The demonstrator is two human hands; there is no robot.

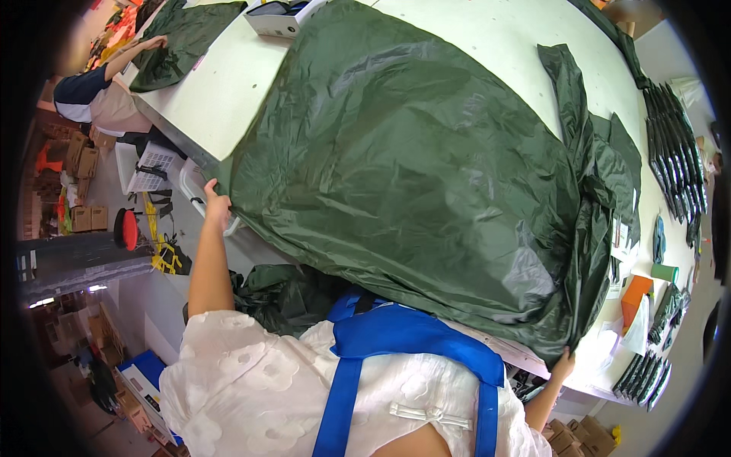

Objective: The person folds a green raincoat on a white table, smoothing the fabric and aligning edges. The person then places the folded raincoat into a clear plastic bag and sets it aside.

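Observation:
A wide dark green sheet of thin, shiny fabric [396,167] lies spread over the white table [228,99] in front of me, wrinkled and partly hanging over the near edge. My left hand [218,207] pinches its left corner at the table's edge, arm stretched out. At the lower right corner my right hand [563,367] is closed on the same sheet; some of its fingers are hidden by the cloth. Along the right side the fabric bunches into long folds [582,198].
Stacks of dark packed bundles [674,152] line the right, near an orange box [636,298] and a green roll [665,272]. A white box [280,19] stands at the back. Far left, another person [95,95] handles green fabric. More dark fabric [285,293] is heaped below the table edge.

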